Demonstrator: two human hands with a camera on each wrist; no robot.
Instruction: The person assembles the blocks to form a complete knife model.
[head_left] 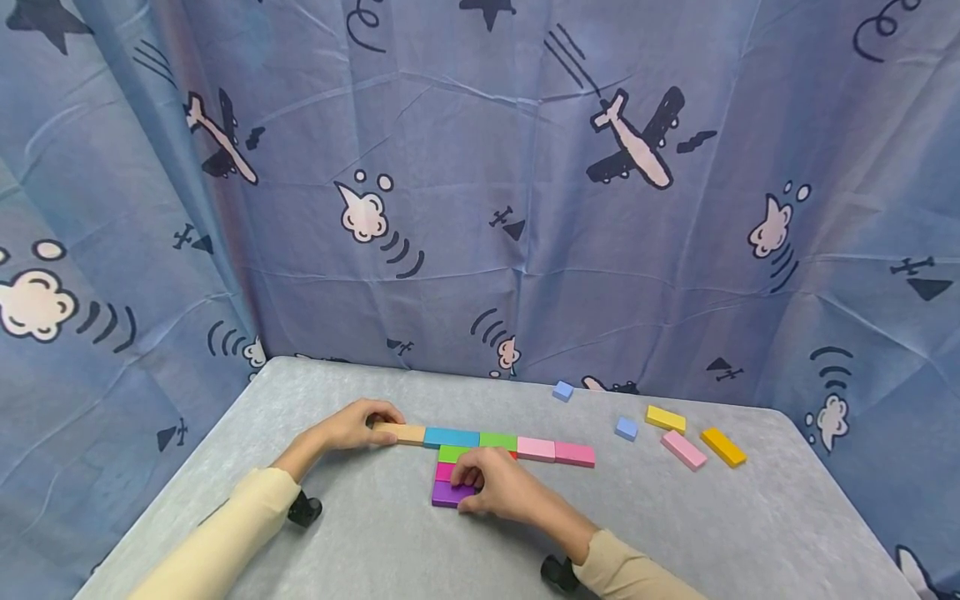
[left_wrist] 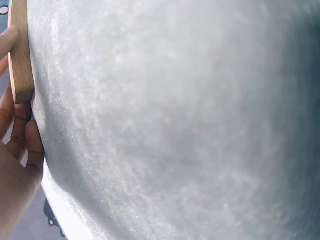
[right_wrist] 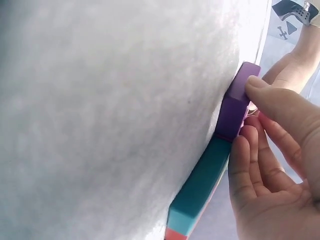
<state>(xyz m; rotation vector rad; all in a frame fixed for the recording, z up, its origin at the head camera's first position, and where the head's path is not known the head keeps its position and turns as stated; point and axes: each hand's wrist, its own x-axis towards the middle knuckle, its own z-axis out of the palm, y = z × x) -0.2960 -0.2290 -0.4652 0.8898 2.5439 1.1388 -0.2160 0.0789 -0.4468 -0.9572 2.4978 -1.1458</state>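
At the left end of a row of blocks, my left hand (head_left: 354,427) grips a plain wooden block (head_left: 409,434), thumb on its near side and fingers behind. In the left wrist view, that wooden block (left_wrist: 21,60) shows its grain. My right hand (head_left: 501,487) pinches a purple block (head_left: 447,495) at the front of a cluster joined below the row. The right wrist view shows my thumb against the purple block (right_wrist: 237,102), with a teal block (right_wrist: 197,185) alongside. Magenta (head_left: 444,472) and green (head_left: 452,453) blocks lie behind the purple one. My right hand hides the cluster's right part.
Rightward, the row continues with blue (head_left: 452,437), green (head_left: 498,442), light pink (head_left: 536,449) and darker pink (head_left: 575,454) blocks. Loose at the right lie a yellow block (head_left: 665,419), an orange block (head_left: 723,447), a pink block (head_left: 683,450) and small blue blocks (head_left: 626,428). A patterned curtain (head_left: 450,250) borders the table.
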